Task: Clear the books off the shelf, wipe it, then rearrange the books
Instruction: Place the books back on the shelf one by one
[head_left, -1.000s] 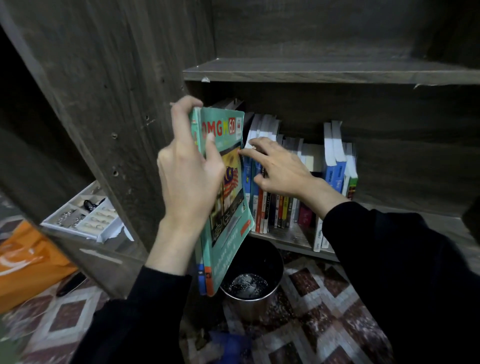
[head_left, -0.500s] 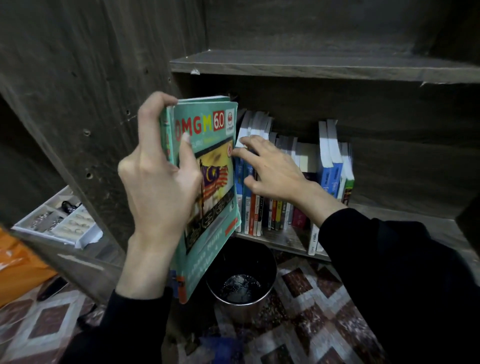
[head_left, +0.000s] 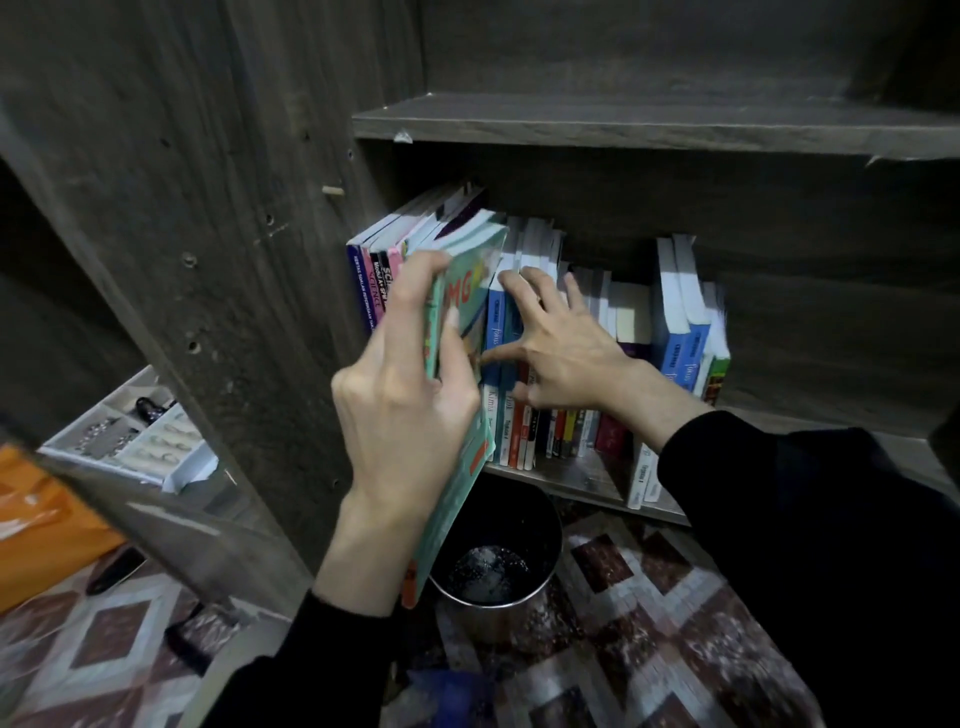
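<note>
Left hand (head_left: 405, 415) clamps teal book (head_left: 470, 288), edge touching blue books (head_left: 494, 325) under splayed right hand (head_left: 566, 358).

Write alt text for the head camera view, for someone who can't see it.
The left hand grips a teal book, tilted against a row of upright books on a wooden shelf, while the right hand presses spread fingers on their spines. A metal bin stands on the floor below.

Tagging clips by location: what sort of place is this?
Likely a room in a home: dark wooden bookshelf holding school books, patterned tiled floor, small metal bin below the shelf.
</note>
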